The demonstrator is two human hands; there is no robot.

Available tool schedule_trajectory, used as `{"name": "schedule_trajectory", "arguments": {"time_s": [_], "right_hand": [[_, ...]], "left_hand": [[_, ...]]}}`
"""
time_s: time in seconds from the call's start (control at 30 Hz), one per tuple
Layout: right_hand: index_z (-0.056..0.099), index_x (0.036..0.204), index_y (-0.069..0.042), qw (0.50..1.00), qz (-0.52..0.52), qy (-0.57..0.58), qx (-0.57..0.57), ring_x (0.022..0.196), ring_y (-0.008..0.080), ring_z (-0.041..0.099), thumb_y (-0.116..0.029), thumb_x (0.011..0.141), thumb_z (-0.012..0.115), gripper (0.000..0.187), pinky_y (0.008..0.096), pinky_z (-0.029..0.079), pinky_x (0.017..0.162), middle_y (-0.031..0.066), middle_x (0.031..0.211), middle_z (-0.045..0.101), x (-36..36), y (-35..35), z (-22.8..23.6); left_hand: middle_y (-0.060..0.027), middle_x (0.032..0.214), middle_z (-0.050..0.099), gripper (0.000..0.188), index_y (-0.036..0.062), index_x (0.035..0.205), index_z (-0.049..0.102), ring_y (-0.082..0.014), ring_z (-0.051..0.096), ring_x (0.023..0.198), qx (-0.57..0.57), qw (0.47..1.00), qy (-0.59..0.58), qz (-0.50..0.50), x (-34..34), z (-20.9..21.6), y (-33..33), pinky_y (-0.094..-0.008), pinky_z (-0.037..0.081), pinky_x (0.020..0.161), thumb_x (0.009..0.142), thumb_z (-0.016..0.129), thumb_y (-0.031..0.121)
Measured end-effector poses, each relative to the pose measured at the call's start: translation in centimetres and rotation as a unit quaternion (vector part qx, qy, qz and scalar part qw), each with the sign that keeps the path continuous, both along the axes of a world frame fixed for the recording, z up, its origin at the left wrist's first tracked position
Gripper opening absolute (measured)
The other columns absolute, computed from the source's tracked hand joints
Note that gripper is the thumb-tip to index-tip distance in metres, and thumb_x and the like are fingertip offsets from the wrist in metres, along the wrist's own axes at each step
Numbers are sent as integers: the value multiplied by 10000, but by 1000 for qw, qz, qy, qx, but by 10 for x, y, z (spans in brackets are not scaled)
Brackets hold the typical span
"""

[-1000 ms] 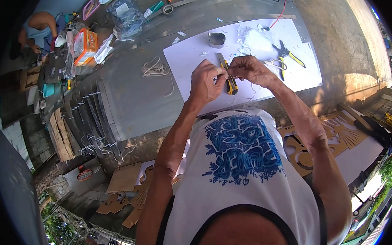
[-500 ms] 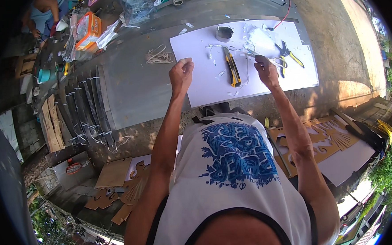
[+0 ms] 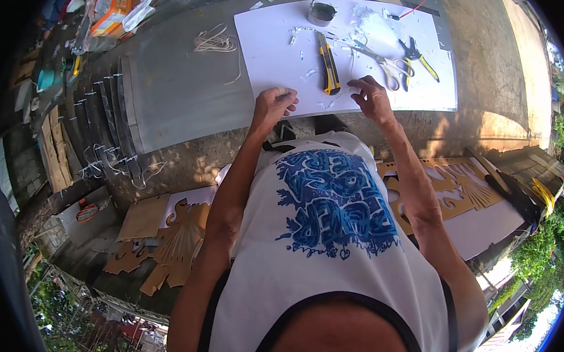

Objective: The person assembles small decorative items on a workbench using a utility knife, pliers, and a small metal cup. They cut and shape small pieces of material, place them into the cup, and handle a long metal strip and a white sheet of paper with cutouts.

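Note:
My left hand (image 3: 276,107) is above the near edge of a white board (image 3: 269,55), its fingers curled together; whatever they may hold is hidden. To the right, my right hand (image 3: 372,99) has thumb and forefinger apart, close to the lower end of a thin white wire (image 3: 353,65). Between the hands lies a yellow-and-black utility knife (image 3: 328,64). Scissors (image 3: 388,67) with pale handles rest just beyond my right hand, beside yellow-and-black pliers (image 3: 419,62). A roll of grey tape (image 3: 320,13) sits at the far side of the board.
A bundle of pale cord (image 3: 216,40) lies on the grey table (image 3: 175,86). Dark strips with wires (image 3: 110,115) stand at the left. Small scraps and white fluff (image 3: 376,27) are scattered over the board. Cut-out brown panels (image 3: 448,183) lie behind me on both sides.
My right hand has come away from the scissors, back toward me and slightly left. My left hand has shifted a little right along the board's near edge. The whole view has tilted.

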State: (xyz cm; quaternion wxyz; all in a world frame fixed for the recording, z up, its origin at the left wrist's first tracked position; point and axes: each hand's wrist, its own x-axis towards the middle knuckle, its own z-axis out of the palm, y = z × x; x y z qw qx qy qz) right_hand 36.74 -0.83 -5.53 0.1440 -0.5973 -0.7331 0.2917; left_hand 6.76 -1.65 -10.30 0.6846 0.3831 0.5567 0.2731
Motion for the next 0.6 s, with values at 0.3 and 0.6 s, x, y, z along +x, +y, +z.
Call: {"name": "schedule_trajectory", "arguments": {"time_s": [0.3, 0.6], "right_hand": [[725, 1012, -90, 996, 64, 36, 46, 770, 326, 676, -28, 868, 626, 186, 417, 544, 709, 103, 927, 659, -52, 37, 41], [660, 1026, -79, 987, 103, -79, 99, 812, 387, 670, -127, 874, 636, 161, 479, 552, 713, 144, 956, 642, -130, 108, -13]], "left_hand": [[-109, 880, 736, 284, -46, 1056, 699, -150, 696, 718, -5, 988, -40, 152, -14, 28, 13, -269, 546, 609, 954, 667, 218], [-129, 989, 733, 338, -27, 1123, 672, -200, 704, 828, -35, 965, -58, 252, -29, 26, 42, -322, 555, 715, 940, 684, 257]]}}
